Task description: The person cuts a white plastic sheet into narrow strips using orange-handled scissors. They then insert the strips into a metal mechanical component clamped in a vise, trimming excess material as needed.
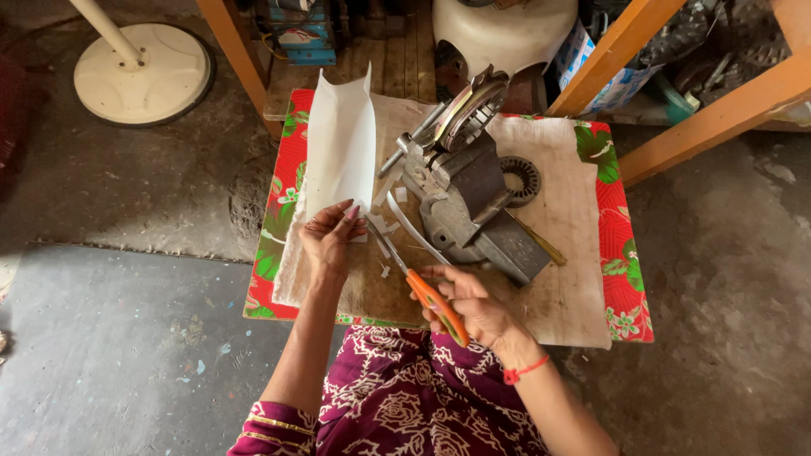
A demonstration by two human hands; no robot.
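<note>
Inspector A: The white sheet [340, 139] is pinched at its near edge by the left hand [331, 236]; orange-handled scissors [420, 285] are gripped in the right hand [473, 306].

Inspector B: Noted. The sheet should be kept taut and the blades square. It lies on the desk [568, 287], just left of the blade tips.

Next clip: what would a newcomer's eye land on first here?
Probably the orange-handled scissors in the right hand, blades reaching toward the white sheet that the left hand holds at its near edge. Just behind stands a grey metal machine, mid-table on a board over a red floral cloth.
</note>
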